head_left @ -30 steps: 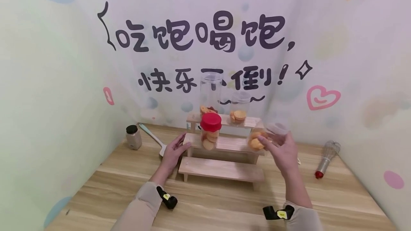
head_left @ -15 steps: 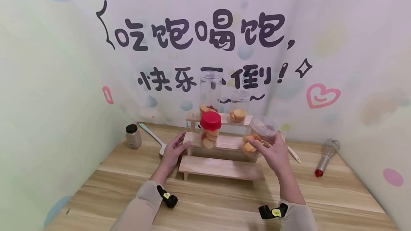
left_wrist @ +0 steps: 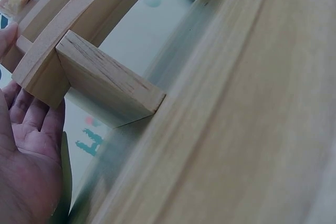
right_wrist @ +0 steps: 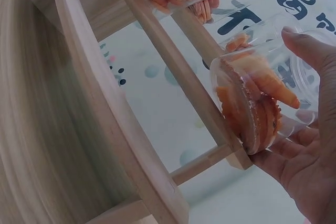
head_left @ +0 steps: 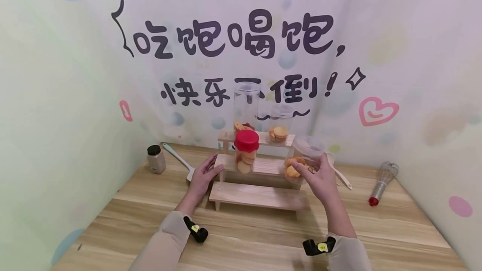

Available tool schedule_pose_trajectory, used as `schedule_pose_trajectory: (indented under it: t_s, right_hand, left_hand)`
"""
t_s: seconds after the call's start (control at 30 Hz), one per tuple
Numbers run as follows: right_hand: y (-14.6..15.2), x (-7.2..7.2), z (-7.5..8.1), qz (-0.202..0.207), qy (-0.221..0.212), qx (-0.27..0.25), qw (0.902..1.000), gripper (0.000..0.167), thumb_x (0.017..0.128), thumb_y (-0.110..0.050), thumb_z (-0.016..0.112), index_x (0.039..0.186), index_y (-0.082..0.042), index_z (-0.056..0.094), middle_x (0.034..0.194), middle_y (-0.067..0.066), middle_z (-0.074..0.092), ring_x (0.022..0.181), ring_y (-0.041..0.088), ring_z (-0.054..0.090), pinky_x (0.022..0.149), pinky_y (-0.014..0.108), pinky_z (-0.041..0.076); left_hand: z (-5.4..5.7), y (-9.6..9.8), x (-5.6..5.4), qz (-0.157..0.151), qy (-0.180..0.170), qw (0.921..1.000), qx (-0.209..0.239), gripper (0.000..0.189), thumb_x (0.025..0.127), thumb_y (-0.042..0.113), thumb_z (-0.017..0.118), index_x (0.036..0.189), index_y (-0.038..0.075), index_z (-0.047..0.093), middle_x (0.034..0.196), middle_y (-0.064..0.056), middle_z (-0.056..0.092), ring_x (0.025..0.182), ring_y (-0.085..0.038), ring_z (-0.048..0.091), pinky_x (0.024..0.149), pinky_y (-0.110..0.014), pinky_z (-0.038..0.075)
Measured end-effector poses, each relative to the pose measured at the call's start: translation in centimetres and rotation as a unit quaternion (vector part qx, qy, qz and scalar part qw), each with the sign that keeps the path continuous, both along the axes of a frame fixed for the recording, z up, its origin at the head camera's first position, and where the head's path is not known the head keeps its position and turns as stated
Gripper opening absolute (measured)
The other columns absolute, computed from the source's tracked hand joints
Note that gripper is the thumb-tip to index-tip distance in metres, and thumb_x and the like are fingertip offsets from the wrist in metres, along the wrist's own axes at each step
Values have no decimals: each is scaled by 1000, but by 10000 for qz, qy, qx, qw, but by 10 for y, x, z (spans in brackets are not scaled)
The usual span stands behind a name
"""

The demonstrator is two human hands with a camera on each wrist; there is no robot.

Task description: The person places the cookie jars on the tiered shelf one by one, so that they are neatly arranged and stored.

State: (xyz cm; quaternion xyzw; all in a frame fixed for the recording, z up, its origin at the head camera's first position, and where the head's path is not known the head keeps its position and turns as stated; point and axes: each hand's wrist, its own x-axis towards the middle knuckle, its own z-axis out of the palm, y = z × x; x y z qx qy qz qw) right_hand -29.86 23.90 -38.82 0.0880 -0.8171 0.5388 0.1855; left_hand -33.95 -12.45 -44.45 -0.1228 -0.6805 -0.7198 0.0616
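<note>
A wooden three-step display stand [head_left: 260,195] stands on the table. My left hand [head_left: 201,179] holds the left end of its middle step, thumb in front and fingers behind in the head view; the left wrist view shows the fingers [left_wrist: 37,111] nearly straight beside the wood. At the other end of that step, my right hand [head_left: 321,179] grips a clear plastic jar [head_left: 306,152] of cookies, thumb on one side and fingers on the other. The jar is upright, its base [right_wrist: 231,114] at the step. A red-lidded cookie jar [head_left: 247,147] stands left on the same step.
On the top step are a tall clear jar [head_left: 246,103] and a shorter one [head_left: 280,122], both holding cookies. A black-capped jar [head_left: 156,160] and a spatula [head_left: 178,160] lie left. A whisk [head_left: 384,183] and a pale spoon [head_left: 339,175] are right.
The right hand has moved left with the cookie jar, which was tilted and blurred and now is upright at the middle step's right end. The left hand stays on the stand.
</note>
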Motion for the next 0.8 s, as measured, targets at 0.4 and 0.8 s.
schedule_pose_trajectory:
  t_s: [0.4, 0.8]
  right_hand:
    - [-3, -1, -3, -66, 7, 260, 9996, 82, 88, -43, 77, 151, -17, 32, 146, 15, 49, 133, 39, 50, 109, 63, 37]
    - [-11, 1, -3, 58, 136, 396, 9991, 82, 86, -46, 79, 149, -19, 34, 143, 9, 51, 133, 34, 50, 102, 61, 45]
  left_hand:
    - [3, 1, 2, -8, -77, 10000, -22, 62, 96, 18, 71, 151, 7, 45, 155, -14, 42, 142, -26, 40, 111, -31, 39]
    - [2, 1, 2, 21, -85, 10000, 3, 62, 95, 18, 71, 151, 7, 45, 152, -15, 46, 137, -27, 46, 106, -25, 43]
